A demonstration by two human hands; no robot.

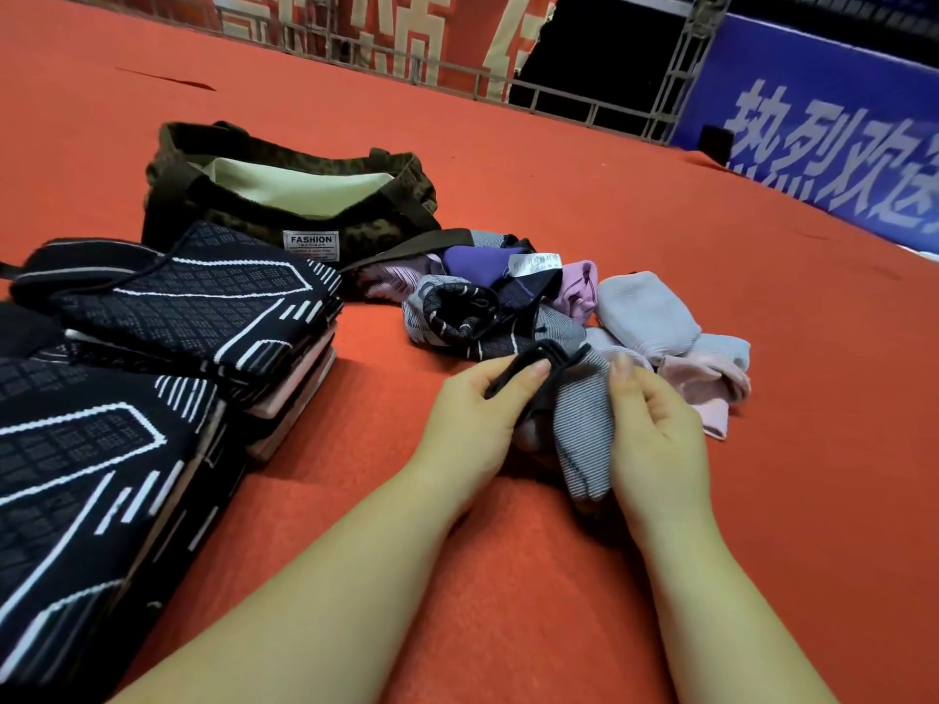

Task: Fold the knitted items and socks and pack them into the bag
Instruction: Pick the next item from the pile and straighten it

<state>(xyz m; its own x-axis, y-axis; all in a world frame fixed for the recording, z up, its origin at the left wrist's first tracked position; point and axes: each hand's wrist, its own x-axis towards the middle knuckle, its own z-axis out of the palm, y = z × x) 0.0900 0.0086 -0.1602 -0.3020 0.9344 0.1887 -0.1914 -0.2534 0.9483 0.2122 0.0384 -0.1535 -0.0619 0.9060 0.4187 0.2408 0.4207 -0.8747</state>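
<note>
The scene is evenly and fairly brightly lit from above, so the red carpet (609,205) glows saturated and only soft, short shadows sit under the left hand (472,414), the right hand (655,429) and the grey sock (579,429) they hold. The wide-angle lens bends the view strongly: the metal truss (686,68) and the blue banner (833,144) lean and curve toward the right edge, and the horizon tilts. Detail is soft throughout, with the fingertips and the dark folded knitwear (101,475) at the lower left slightly smeared, while the gap behind the truss falls to near black.
</note>
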